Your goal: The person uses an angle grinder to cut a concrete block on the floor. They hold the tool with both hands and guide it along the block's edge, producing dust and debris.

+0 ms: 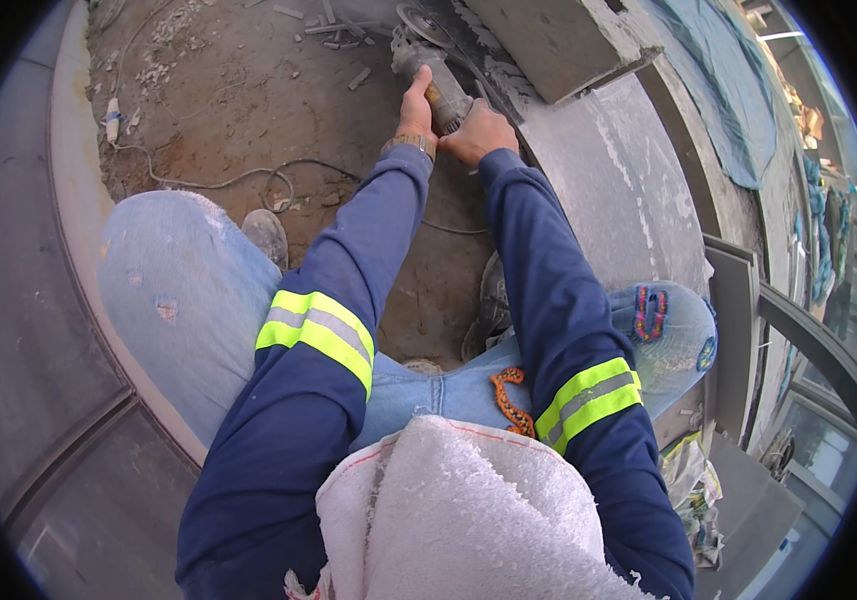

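Note:
Beyond my knees, a dust-covered angle grinder (445,102) is held out in both hands, its round disc (425,26) at the far end beside a grey stone slab. Wrapped about the body near its head, my left hand (415,106) is closed, with a watch on the wrist. My right hand (481,134) grips the rear end of the tool, and its fingers are partly hidden. I cannot tell whether the disc touches the slab or is spinning.
A power cord (218,185) trails over the dusty floor to a white connector (113,120). Cut strips (343,28) lie at the far side. A thick slab (558,40) and a large grey sheet (618,180) stand to the right, with blue cloth (723,90) beyond. Dark panels (8,270) line the left.

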{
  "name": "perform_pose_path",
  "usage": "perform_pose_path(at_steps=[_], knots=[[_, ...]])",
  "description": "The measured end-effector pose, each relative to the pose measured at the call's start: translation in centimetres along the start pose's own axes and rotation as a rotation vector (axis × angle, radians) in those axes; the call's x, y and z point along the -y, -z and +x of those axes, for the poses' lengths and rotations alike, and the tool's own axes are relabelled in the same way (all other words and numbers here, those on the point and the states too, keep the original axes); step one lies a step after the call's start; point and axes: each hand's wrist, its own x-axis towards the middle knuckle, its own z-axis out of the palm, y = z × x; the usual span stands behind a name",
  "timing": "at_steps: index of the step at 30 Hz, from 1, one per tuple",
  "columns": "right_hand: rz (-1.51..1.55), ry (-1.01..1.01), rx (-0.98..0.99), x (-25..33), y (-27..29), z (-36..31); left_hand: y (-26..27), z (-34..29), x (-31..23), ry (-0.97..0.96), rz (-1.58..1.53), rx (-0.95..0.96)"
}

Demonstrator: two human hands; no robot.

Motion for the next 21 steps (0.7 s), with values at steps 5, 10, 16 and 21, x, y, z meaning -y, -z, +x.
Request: perform_pose_path(at_steps=[5,10,16,21], knots=[[-0.003,0.010,-0.007,-0.2,-0.3,0.8,-0.3,0.2,0.0,-0.013,0.006,-0.015],[0.000,-0.002,-0.012,0.0,-0.4,1.1,-0.3,0.7,-0.1,-0.003,-0.001,-0.025],[0.005,0.003,-0.005,0.2,-0.2,1.4,-0.1,1.5,-0.2,-0.010,-0.020,-0.015],[-0.007,0.002,-0.026,-0.5,-0.4,1.8,-0.7,1.5,0.6,-0.031,-0.010,-0.009]])
